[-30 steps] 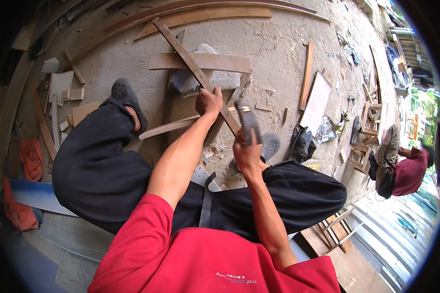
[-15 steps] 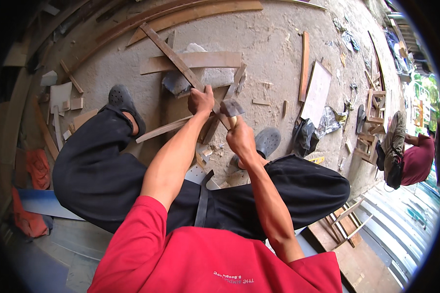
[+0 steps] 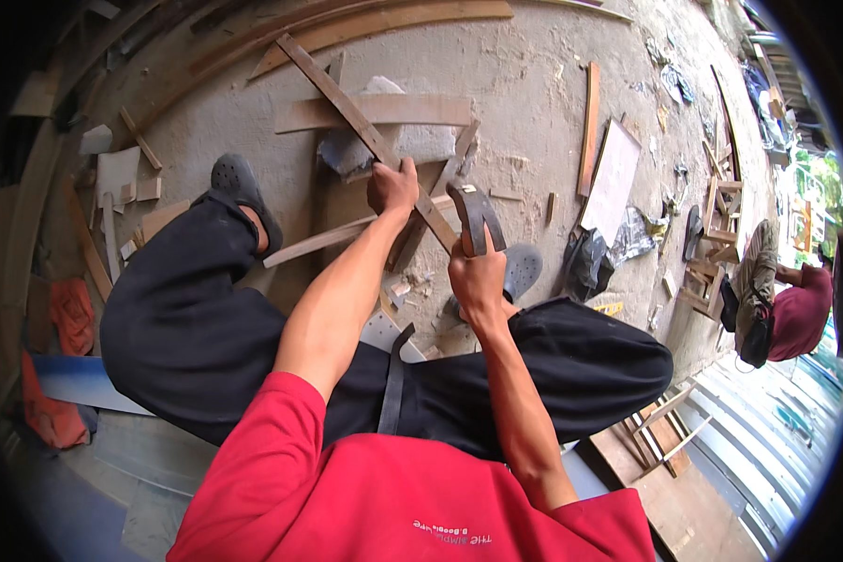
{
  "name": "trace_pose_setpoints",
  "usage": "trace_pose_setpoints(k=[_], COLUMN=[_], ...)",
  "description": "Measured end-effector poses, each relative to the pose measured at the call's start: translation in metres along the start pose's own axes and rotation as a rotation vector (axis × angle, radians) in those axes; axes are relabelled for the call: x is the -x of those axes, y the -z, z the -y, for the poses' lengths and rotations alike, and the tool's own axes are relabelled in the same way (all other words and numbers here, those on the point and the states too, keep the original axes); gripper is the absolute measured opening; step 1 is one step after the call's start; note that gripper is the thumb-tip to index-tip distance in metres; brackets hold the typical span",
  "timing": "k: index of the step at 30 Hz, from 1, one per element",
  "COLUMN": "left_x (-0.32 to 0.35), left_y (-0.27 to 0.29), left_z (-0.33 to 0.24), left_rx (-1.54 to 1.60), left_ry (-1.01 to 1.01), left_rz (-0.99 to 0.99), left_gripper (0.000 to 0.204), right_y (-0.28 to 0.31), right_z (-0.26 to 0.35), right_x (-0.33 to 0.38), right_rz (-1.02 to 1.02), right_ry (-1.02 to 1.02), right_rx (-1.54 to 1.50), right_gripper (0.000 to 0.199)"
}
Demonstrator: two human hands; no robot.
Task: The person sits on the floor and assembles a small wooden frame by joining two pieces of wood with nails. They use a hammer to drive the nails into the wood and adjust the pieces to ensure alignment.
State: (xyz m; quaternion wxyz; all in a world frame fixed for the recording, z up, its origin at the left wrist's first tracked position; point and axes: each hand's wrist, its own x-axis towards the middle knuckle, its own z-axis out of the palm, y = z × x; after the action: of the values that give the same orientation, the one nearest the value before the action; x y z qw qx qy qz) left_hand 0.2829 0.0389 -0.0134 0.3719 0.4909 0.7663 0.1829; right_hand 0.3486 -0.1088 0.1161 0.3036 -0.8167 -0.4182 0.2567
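Note:
My left hand (image 3: pixel 392 185) is closed around a long wooden strip (image 3: pixel 332 94) that slants from the far left down toward my right hand. In my right hand (image 3: pixel 479 281) is a hammer, its dark head (image 3: pixel 476 217) lifted beside the strip's near end and apart from it. The fingers wrap the handle, which is mostly hidden. Under the strip, a wider pale board (image 3: pixel 412 110) lies across a rough whitish block (image 3: pixel 426 142). Another thin wooden piece (image 3: pixel 318 242) passes behind my left wrist.
My shoes (image 3: pixel 239 187) stand on either side of the work. At right lie a narrow board (image 3: pixel 588 131), a pale panel (image 3: pixel 612 173) and a black plastic bag (image 3: pixel 584 258). Beyond are wooden frames (image 3: pixel 718 211) and another person (image 3: pixel 801 314). Scrap wood (image 3: pixel 117 173) lies at left.
The hammer has risen from the strip's near end toward me, its head tipping up. My left hand keeps its grip on the strip. The whole view has shifted slightly.

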Motion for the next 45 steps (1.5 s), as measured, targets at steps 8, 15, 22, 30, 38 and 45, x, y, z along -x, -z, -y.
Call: trace_pose_setpoints(k=[8,15,22,30,38,45], left_x=[0.004,0.004,0.002,0.001,0.000,-0.005], left_y=[0.007,0.007,0.002,0.001,-0.003,-0.001], left_z=[-0.009,-0.011,-0.009,-0.005,-0.001,-0.005], left_rx=[-0.007,-0.011,-0.038,-0.049,-0.106,-0.110], left_ry=[0.002,-0.016,-0.023,-0.020,-0.030,-0.003], left_rz=[0.007,0.012,-0.010,-0.020,-0.019,-0.003], left_gripper=[0.057,0.055,0.051,0.055,0.058,0.058], right_y=[-0.007,-0.025,-0.020,-0.021,-0.004,-0.006], right_z=[-0.015,-0.030,-0.017,-0.016,-0.021,-0.016], right_x=[-0.009,-0.006,-0.011,-0.006,-0.005,-0.018], right_rz=[0.094,0.189,0.205,0.197,0.234,0.190], right_ry=[-0.083,-0.118,-0.170,-0.181,-0.119,-0.064], right_rx=[0.142,0.281,0.281,0.194,0.173,0.111], right_gripper=[0.034,0.034,0.028,0.029,0.028,0.027])
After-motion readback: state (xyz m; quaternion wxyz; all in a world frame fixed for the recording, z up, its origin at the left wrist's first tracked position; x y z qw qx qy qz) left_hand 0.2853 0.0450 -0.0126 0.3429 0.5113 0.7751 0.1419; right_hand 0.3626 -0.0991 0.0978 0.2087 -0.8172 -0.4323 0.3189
